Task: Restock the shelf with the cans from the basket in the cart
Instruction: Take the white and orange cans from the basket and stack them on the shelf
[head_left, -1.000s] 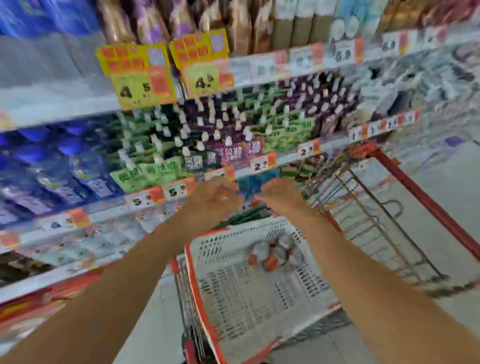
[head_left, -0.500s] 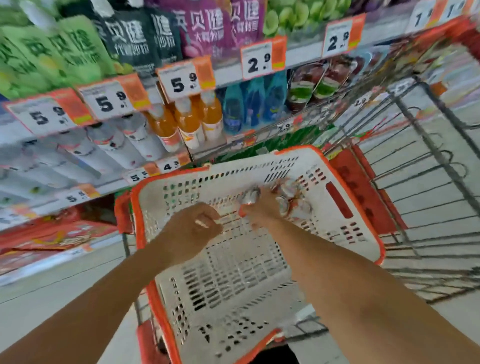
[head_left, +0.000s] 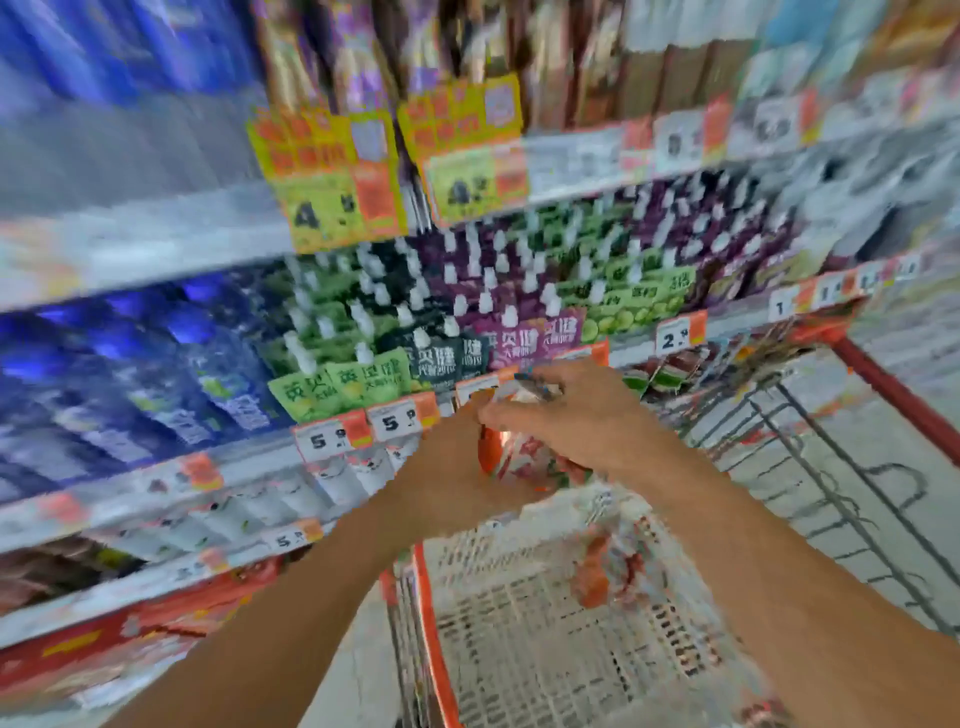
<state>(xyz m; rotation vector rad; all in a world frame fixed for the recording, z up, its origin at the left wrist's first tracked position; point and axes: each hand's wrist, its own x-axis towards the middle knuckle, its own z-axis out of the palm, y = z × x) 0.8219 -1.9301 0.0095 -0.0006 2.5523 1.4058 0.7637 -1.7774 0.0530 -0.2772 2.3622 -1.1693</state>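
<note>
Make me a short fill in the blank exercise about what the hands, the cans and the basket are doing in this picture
1. Both hands, left hand and right hand, hold cans raised above the ____.
2. The white basket has a rim coloured ____.
3. One more can lies inside the ____.
4. The basket sits in a wire cart with a ____ handle.

Missing words: basket; orange; basket; red

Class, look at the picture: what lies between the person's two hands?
In the head view, a red-and-white can sits between the left hand and right hand, both gripping it above the basket.
</note>
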